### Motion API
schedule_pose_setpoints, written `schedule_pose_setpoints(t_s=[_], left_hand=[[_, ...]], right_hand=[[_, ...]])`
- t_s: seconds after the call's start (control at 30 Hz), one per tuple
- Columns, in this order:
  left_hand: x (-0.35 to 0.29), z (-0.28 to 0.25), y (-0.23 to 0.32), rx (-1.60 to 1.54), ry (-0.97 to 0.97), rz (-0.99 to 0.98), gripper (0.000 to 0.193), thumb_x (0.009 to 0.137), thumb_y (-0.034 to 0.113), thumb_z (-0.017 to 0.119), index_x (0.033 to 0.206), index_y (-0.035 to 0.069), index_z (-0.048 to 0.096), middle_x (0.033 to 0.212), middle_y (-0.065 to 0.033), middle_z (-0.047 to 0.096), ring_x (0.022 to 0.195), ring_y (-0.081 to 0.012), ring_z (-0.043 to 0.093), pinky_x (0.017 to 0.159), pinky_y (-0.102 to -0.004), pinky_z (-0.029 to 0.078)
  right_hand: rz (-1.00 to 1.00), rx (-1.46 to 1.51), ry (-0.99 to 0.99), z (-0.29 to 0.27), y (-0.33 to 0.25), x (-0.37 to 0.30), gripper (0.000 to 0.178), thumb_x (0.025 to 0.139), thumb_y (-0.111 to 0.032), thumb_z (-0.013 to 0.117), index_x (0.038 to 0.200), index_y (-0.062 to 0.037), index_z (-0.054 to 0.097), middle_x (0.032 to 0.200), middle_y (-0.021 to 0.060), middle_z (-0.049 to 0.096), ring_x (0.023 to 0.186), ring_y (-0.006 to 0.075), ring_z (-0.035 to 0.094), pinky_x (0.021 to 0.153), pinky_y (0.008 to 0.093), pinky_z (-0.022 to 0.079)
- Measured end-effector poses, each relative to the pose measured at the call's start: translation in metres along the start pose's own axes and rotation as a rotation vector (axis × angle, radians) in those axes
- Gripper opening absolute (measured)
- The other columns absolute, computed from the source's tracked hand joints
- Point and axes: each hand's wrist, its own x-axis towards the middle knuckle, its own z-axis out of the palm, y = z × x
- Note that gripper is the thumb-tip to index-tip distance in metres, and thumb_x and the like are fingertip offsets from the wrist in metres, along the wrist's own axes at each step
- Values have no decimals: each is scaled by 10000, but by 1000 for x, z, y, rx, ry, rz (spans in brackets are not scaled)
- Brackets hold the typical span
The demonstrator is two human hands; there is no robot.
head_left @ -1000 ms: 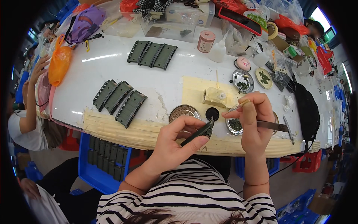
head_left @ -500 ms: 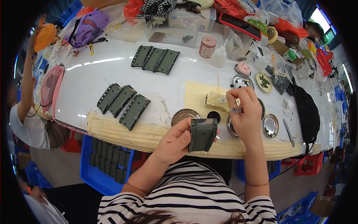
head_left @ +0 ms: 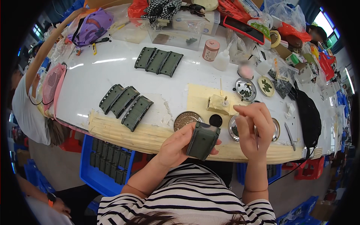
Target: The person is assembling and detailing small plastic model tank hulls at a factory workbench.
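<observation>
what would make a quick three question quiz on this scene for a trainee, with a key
1. How many curved green pieces lie in the nearer of the two groups on the table?
2. True or false: the left hand holds another green piece.
3. The tray of green parts below the table's edge is:
a) red
b) blue
c) white

Key: 1. Three. 2. True. 3. b.

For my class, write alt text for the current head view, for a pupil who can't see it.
At a white table, a person's left hand holds a dark green curved piece; the right hand, raised beside it, holds a slim metal tool. Similar green pieces lie farther left.
</observation>
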Motion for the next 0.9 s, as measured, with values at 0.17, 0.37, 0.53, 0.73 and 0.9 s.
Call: schedule_pose_setpoints(t_s=[0.17,0.37,0.53,0.73,0.9], left_hand=[[-2,9,-7,98,190,-96,570,1016,392,218,1294,-64,418,1167,-210,581,1067,-271,596,940,-378,471],[-3,13,-9,272,222,-111,598,1000,433,229,1254,-53,467,1112,-207,600,1043,-279,598,914,-384,473],[-5,13,-12,283,250,-109,599,998,430,245,1209,-67,504,1084,-205,607,1023,-267,602,905,-371,473],[-7,14,-13,287,273,-96,598,993,422,259,1214,-79,498,1083,-209,606,1011,-269,605,906,-368,472],[-5,14,-11,301,231,-69,587,994,410,274,1210,-88,497,1106,-203,598,1030,-263,593,919,-362,459]], right_hand=[[-159,147,-151,0,-21,-12,407,686,-161,807,1054,-36,687,919,63,554,643,105,515,514,219,380],[-152,172,-233,2,-20,-17,471,662,-121,823,1101,-57,664,967,83,565,659,135,616,535,260,530],[-104,188,-243,1,-25,-18,451,655,-95,825,1077,-41,676,960,83,565,700,140,601,592,252,507],[-66,195,-263,0,-26,-20,444,650,-84,828,1067,-36,683,963,88,565,742,155,605,642,253,514],[-61,200,-240,1,-29,-18,428,649,-73,828,1051,-38,686,944,84,560,744,156,607,641,251,514]])
